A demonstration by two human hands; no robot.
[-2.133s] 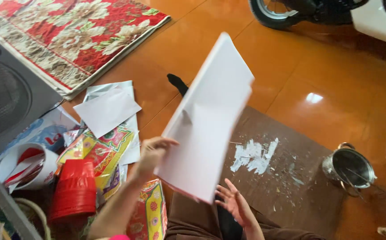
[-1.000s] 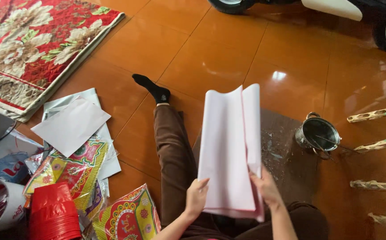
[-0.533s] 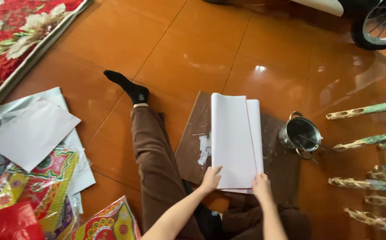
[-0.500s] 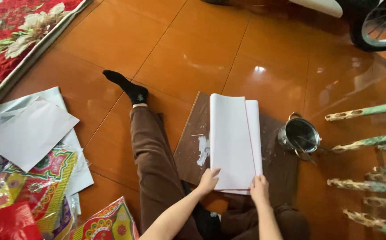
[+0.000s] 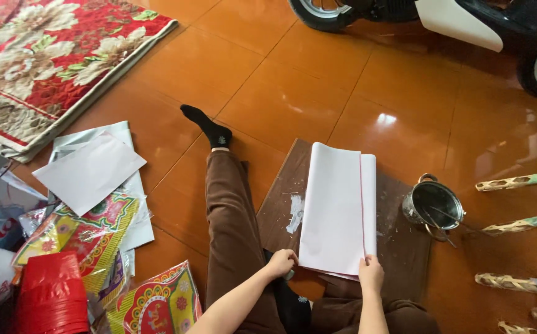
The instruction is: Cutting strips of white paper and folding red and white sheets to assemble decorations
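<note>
A folded stack of white paper sheets [image 5: 338, 207] lies on a dark brown board [image 5: 404, 244] on the floor in front of me. My left hand [image 5: 282, 262] touches the stack's near left corner. My right hand [image 5: 371, 273] pinches the near right corner, where a thin pink edge shows. My left leg in brown trousers [image 5: 228, 216] with a black sock stretches out left of the board.
A small metal pot [image 5: 433, 205] stands right of the board. Bamboo sticks [image 5: 515, 182] lie at far right. White sheets [image 5: 89, 170], colourful printed paper [image 5: 80, 232] and red cups [image 5: 52, 300] lie on the left. A floral rug [image 5: 46, 55] and a motorbike wheel [image 5: 324, 12] are beyond.
The paper stack, held up in the air earlier, has been folded over and laid down flat on the board. Both hands now rest at its near edge.
</note>
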